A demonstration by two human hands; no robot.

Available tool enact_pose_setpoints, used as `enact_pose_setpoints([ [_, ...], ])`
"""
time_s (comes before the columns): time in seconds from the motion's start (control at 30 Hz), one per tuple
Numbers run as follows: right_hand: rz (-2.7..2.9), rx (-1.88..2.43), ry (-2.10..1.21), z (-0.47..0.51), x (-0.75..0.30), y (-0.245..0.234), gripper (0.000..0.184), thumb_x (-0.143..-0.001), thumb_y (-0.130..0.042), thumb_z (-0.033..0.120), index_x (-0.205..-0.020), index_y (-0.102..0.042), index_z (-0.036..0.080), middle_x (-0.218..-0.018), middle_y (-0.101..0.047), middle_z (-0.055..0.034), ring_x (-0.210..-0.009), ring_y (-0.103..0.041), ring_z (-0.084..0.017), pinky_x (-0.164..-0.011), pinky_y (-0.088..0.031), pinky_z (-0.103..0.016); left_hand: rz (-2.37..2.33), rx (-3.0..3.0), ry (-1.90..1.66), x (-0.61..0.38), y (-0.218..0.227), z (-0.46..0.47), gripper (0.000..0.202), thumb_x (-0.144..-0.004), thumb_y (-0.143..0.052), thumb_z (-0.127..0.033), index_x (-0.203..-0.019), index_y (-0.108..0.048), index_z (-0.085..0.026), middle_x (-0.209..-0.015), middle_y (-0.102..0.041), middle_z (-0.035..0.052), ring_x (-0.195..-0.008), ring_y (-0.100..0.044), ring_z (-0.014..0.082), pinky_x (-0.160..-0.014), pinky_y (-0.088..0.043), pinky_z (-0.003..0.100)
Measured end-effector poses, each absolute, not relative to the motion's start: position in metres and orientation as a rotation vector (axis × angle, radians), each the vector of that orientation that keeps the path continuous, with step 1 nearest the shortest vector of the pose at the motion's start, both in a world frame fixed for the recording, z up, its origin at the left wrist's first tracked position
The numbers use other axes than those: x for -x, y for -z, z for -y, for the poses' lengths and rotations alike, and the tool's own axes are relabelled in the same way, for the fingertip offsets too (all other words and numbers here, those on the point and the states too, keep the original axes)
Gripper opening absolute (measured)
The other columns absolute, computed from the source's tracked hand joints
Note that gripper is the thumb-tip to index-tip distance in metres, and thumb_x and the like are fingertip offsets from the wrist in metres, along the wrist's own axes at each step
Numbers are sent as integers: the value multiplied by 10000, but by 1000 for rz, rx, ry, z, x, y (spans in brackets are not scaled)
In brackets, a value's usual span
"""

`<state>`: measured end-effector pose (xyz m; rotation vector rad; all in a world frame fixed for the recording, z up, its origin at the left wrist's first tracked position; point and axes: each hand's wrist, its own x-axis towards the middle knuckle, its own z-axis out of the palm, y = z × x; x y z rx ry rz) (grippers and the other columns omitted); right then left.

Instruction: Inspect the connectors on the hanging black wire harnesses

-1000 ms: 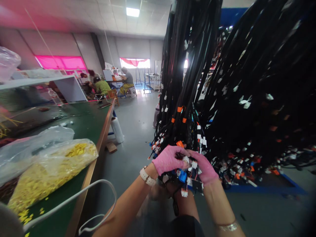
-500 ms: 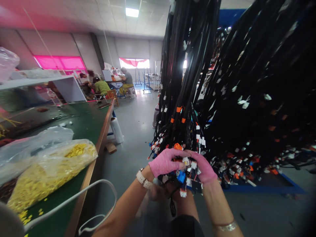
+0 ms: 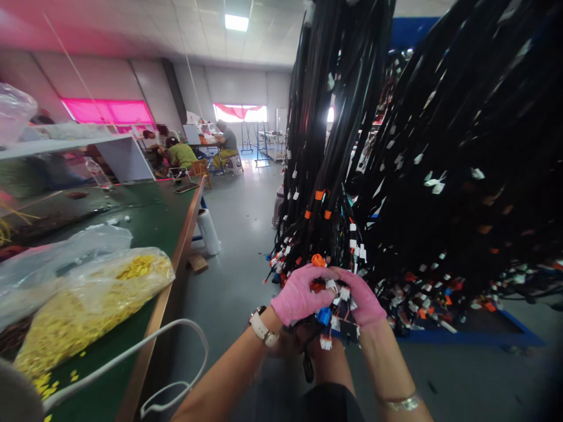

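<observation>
Head view: the left hand [image 3: 301,293] and right hand [image 3: 363,299], both in pink gloves, meet low at the foot of the hanging black harness bundle [image 3: 334,117]; the fingers of each curl closed round the same clump of connector ends [image 3: 335,302] (white, blue and orange plugs), thumbs on top, seemingly so the loose tails stay gathered while the wires hang from above. More harnesses [image 3: 461,146] crowd the right side, touching the held bundle, so there is little room there. To the left the green bench [image 3: 149,217] ends in a wooden edge near the left forearm, with a bag of yellow parts [image 3: 88,305] and a white cable [image 3: 176,334] looping over it; open grey floor [image 3: 241,234] lies between bench and bundle.
</observation>
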<state>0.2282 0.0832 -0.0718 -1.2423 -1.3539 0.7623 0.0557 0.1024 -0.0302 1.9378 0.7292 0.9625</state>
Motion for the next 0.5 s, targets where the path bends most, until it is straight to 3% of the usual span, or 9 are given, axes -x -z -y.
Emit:
enact_pose_setpoints([
  [0.13, 1250, 1206, -875, -92, -225, 77, 268, -552, -711, 346, -778, -718, 202, -946, -707, -67, -991, -591, -304, -936, -402, -453, -756, -1850, -1058, -58, 36, -94, 211, -724, -583, -181, -932, -610, -157, -892, -627, 26, -836, -572, 134, -807, -450, 241],
  [0.23, 1067, 1166, -1034, -95, -213, 74, 268, -643, -647, 394, -779, -710, 172, -868, -716, -78, -893, -633, -278, -820, -482, -412, -912, -1796, -1218, -60, 40, -84, 72, -721, -576, -162, -793, -566, -168, -795, -594, -3, -773, -552, 119, -757, -448, 238],
  [0.37, 982, 1143, -1041, -91, -196, 61, 258, -678, -615, 395, -779, -704, 175, -830, -715, -72, -837, -644, -265, -716, -516, -378, -1173, -1860, -1368, -61, 41, -71, 78, -722, -576, -158, -648, -557, -175, -742, -579, -3, -803, -534, 132, -778, -421, 259],
  [0.5, 948, 1182, -956, -89, -185, 53, 180, -645, -642, 366, -674, -691, 195, -751, -710, -58, -784, -643, -258, -667, -516, -360, -1316, -1773, -1326, -56, 44, -71, 72, -731, -573, -190, -678, -621, -184, -754, -618, 1, -779, -550, 131, -754, -425, 258],
])
